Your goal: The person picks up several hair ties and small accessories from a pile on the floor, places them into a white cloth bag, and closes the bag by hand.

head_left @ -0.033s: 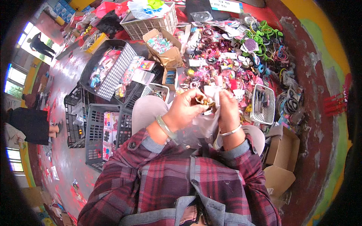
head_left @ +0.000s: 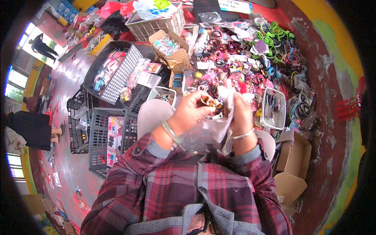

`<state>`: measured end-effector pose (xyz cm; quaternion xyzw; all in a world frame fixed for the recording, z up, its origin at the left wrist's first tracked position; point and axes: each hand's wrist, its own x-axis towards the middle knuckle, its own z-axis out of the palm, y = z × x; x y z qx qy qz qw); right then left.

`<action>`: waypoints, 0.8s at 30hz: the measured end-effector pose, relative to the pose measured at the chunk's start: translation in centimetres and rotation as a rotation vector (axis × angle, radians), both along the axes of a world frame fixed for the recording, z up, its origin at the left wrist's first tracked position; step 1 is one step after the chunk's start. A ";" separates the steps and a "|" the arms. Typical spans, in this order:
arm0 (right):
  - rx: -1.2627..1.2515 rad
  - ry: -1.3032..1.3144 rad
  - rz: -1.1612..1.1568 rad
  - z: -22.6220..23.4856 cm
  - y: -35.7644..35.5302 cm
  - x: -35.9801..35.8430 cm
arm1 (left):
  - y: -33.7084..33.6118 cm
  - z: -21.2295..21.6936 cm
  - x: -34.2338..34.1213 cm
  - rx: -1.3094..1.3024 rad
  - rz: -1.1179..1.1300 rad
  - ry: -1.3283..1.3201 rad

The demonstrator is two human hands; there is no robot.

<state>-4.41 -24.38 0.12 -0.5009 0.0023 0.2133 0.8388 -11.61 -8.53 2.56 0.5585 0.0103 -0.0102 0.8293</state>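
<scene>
Between the fingertips of my left hand [head_left: 192, 106] is a small brown and gold hair accessory [head_left: 210, 103]; its exact kind is not clear. My right hand [head_left: 242, 116] is closed around a limp whitish piece [head_left: 222, 127], cloth or a soft bag, which hangs down beside the accessory. Both hands are raised above my lap, a short gap apart. Beyond them spreads a heap of hair ties and clips [head_left: 231, 70], many pink and red, with green headbands [head_left: 276, 37] at its far right.
To the right stand a white basket [head_left: 273, 124] and an open cardboard box [head_left: 293, 156]. Dark plastic crates [head_left: 98, 129] sit on the left, near a small white basket [head_left: 172, 94] and a carton [head_left: 176, 58]. A beige crate [head_left: 156, 27] is at the back. Other people are at far left.
My hands have drawn apart. The right one has shifted slightly right with the whitish piece, away from the accessory in my left fingers.
</scene>
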 end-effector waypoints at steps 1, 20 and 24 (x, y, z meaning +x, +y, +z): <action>0.022 0.025 -0.048 -0.6 -1.1 1.2 | 0.6 0.0 0.0 0.016 0.024 -0.004; -0.383 -0.607 0.043 1.4 1.3 -1.4 | -0.1 0.1 -0.6 0.095 -0.082 0.010; 0.197 -0.066 0.064 -1.6 -3.4 4.3 | 1.1 1.1 -0.4 -0.398 -0.034 0.157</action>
